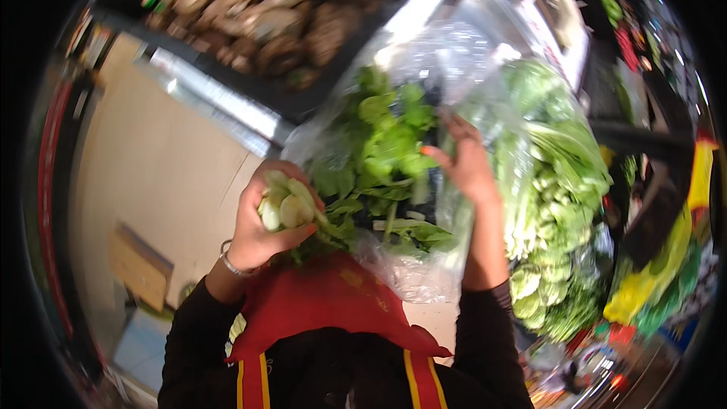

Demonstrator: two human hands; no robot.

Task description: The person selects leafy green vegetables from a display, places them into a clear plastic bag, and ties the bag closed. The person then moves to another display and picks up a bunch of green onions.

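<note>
My left hand (258,216) grips a bunch of leafy greens by its pale stalks (287,204), the cut ends facing up at me. The dark leaves of that bunch (341,221) trail off to the right. My right hand (468,162) is spread, its thumb beside bright green leaves (392,147) that lie on clear plastic sheeting (423,275). Blur hides whether its fingertips touch the plastic. Loose leaves and stem bits (417,230) are scattered below them. Just right of my right forearm, packed leafy vegetables (545,182) lie partly under plastic.
A black crate of brown mushrooms (272,17) stands at the upper left, edged by a metal rail (210,91). Beige floor (164,142) shows at left, with a wooden board (139,267). Yellow and green plastic bags (653,289) hang at far right.
</note>
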